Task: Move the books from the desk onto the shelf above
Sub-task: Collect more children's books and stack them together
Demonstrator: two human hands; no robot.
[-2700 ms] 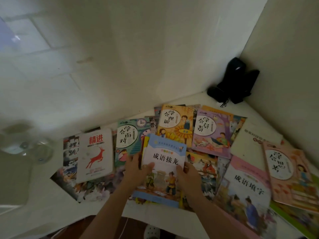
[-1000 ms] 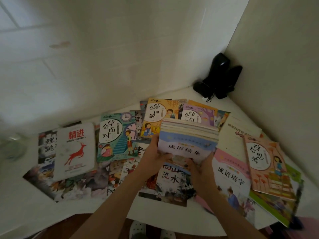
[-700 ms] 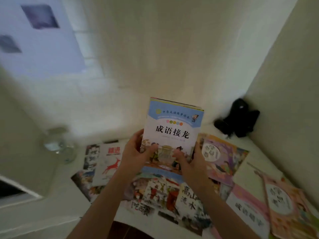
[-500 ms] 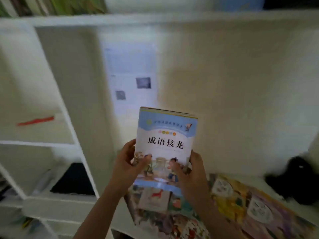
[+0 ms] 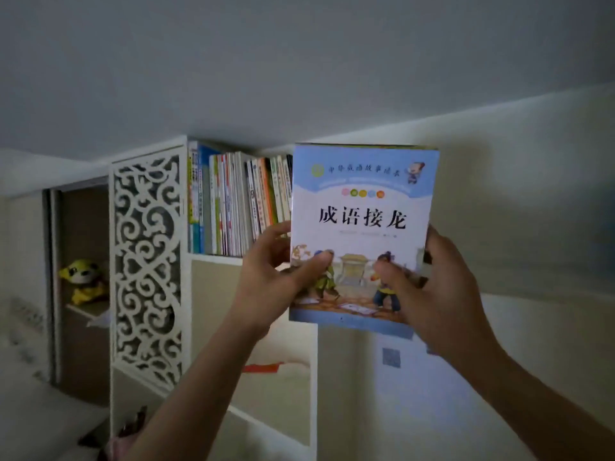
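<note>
Books [image 5: 361, 227] in a thin stack, fronted by a pale blue cover printed 成语接龙, were held upright in the air between both hands, in front of the wall and just to the right of the upper shelf [image 5: 216, 259]. The left hand [image 5: 269, 277] gripped the stack's lower left edge, thumb pressed across the cover art and fingers curled behind. The right hand [image 5: 436, 291] clamped the lower right edge the same way, thumb on the front and fingers wrapped round the back. The two hands were apart, with the cover's illustrated lower half showing between the thumbs. The top edge of the stack showed several thin books together behind the front cover.

On the shelf stood a row of shelved books [image 5: 233, 201], spines outward, packed upright, and the held stack's left edge overlapped the row's right end in the view; whether they touched could not be told. To the left of the row stood a white fretwork panel [image 5: 146, 261] with scrolling cut-outs. Further left, in a darker compartment, a yellow plush toy [image 5: 83, 281] sat on a small ledge. Below the shelf, in an open cubby, lay a red strip [image 5: 263, 367], too blurred to identify. A small square sticker [image 5: 391, 357] was on the wall beneath the stack.
</note>
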